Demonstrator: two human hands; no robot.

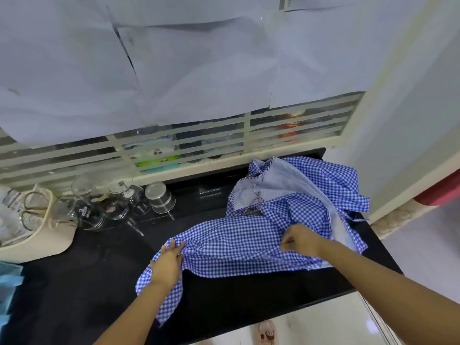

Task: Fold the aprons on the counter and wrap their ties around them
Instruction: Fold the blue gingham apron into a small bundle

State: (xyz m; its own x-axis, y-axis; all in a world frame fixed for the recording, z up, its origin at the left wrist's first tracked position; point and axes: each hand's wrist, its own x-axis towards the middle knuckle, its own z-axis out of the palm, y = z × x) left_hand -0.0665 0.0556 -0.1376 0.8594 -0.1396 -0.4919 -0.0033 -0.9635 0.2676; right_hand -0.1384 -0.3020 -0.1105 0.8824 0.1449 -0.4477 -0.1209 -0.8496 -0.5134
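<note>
Blue-checked aprons [236,242]: lay rumpled on the black counter [99,282], right of the glass jars [87,210].
Left hand [167,263]: fingers gripped the cloth's left end.
Right hand [301,240]: curled tight, pinched cloth near the heap's middle.
Paper sheet [290,3], top right: print was too small to read.

You are finding nothing legible: the sticker [83,210] on the glass jar [95,220] is showing only blurred print.
</note>
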